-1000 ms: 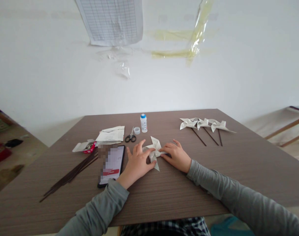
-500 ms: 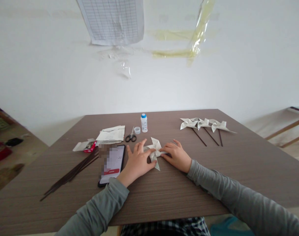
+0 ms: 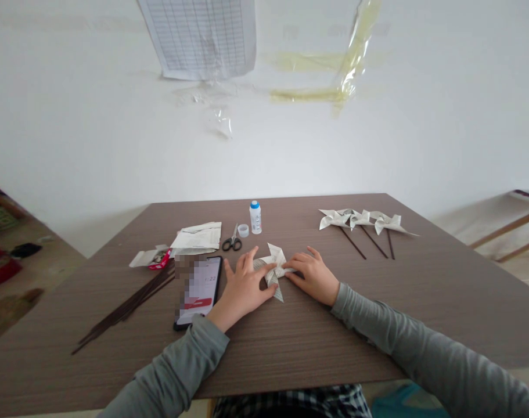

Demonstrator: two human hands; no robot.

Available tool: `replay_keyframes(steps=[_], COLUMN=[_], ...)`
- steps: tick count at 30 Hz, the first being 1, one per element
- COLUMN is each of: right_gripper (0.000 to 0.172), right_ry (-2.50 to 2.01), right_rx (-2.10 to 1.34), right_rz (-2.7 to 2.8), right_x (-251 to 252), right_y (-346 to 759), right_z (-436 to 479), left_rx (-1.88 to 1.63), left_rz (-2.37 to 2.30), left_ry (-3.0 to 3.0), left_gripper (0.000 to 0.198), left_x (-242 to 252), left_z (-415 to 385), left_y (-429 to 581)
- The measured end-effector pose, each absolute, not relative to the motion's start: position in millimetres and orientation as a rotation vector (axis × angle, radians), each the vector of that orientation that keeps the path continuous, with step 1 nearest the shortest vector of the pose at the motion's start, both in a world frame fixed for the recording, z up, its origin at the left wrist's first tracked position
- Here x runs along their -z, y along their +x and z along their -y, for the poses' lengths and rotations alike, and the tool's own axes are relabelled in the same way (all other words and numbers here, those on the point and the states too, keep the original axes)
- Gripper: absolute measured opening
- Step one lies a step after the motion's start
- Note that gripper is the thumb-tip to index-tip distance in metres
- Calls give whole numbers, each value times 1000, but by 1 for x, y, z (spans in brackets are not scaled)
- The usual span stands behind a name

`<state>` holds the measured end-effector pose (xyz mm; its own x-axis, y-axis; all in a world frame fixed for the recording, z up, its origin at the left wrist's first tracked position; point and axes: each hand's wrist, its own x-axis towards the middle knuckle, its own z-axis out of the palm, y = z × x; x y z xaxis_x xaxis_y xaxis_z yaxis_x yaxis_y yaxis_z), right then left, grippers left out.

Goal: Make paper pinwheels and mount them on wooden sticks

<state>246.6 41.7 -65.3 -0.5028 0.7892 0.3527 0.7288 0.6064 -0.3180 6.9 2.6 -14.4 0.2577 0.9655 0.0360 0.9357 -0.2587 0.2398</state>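
A pinwheel (image 3: 278, 255) folded from printed paper lies on the table between my two hands. My left hand (image 3: 243, 285) reaches over its left side; the index fingertip presses near the centre and the thumb rests on a lower blade, with the other fingers raised and spread. On the opposite side, my right hand (image 3: 312, 276) pinches the right blade between thumb and index finger. Parts of the pinwheel are hidden under the fingers.
A phone (image 3: 198, 293) lies left of my left hand, beside dark sticks (image 3: 129, 302). Behind are a small red box (image 3: 160, 258), folded paper (image 3: 197, 238), scissors (image 3: 232, 244), a clear cap (image 3: 243, 230) and a blue-capped bottle (image 3: 255, 219). Three pinwheels on sticks (image 3: 360, 219) lie back right.
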Motion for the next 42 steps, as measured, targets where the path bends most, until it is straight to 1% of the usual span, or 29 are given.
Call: replay_keyframes(steps=[6, 11, 13, 17, 20, 35, 38, 42], right_gripper=[22, 22, 23, 23, 22, 26, 27, 26], right_ry=[-1190, -1216, -1207, -1187, -1176, -1192, -1179, -1190], right_rx=[-157, -188, -190, -172, -136, -176, -188, -207], right_rz=[2369, 2376, 2379, 2387, 2387, 2360, 2366, 2376], right_x=[66, 65, 65, 65, 66, 66, 66, 66], right_y=[248, 248, 248, 249, 250, 250, 251, 252], right_z=[-42, -42, -42, -43, -43, -41, -42, -41], left_rx=[-256, -258, -276, -354, -395, -362, -366, -387], left_rz=[-1811, -1828, -1823, -1789, -1785, -1782, -1783, -1788], left_ry=[2328, 2304, 2315, 2353, 2369, 2364, 2350, 2352], left_gripper=[54, 64, 60, 42, 37, 40, 44, 55], left_x=[15, 14, 13, 12, 14, 12, 14, 15], left_z=[-3, -5, -4, -1, -1, 3, 2, 0], left_y=[7, 8, 9, 10, 9, 11, 12, 11])
